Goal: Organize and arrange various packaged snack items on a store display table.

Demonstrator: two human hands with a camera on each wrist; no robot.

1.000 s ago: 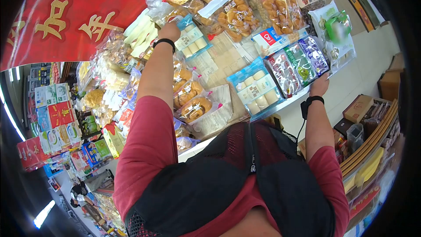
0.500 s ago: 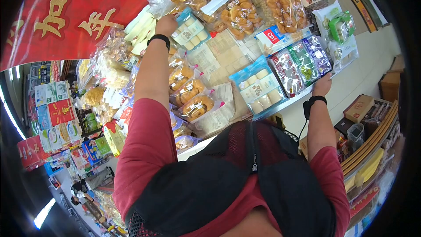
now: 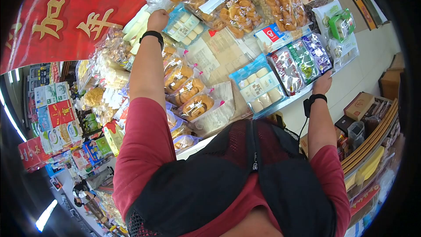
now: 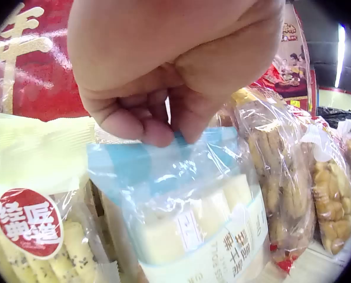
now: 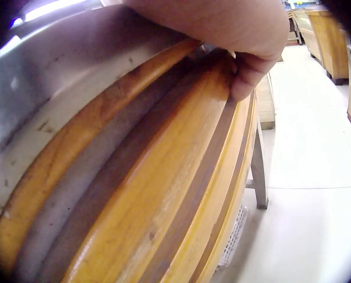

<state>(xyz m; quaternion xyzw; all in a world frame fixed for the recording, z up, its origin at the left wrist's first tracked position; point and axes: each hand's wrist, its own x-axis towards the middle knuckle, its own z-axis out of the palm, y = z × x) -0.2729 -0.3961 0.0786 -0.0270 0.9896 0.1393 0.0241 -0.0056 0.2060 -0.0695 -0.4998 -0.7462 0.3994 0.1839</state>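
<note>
My left hand (image 3: 158, 19) pinches the light-blue top edge of a clear pack of white rolls (image 3: 185, 26). Seen from the left wrist, this pack (image 4: 187, 218) stands upright under the fingertips, beside a yellow-topped bag of seeded pastry sticks (image 4: 43, 242). A second blue pack of white rolls (image 3: 258, 86) lies at the front of the display stand. At the stand's right edge, my right hand (image 3: 322, 83) grips the rim near a purple packet (image 3: 316, 52). In the right wrist view its fingers (image 5: 246, 79) curl over the wooden slats (image 5: 157, 183).
Bagged round buns (image 3: 193, 105) line the stand's left side. Large bags of bread (image 3: 239, 11) fill the back. Brown cardboard (image 3: 228, 55) shows between the packs. A red banner (image 3: 70, 13) hangs at the left, and cartons (image 3: 362, 105) sit low on the right.
My left hand has moved left and slightly farther back, with the pack of white rolls following it towards the bags there. My right hand stays at the stand's edge.
</note>
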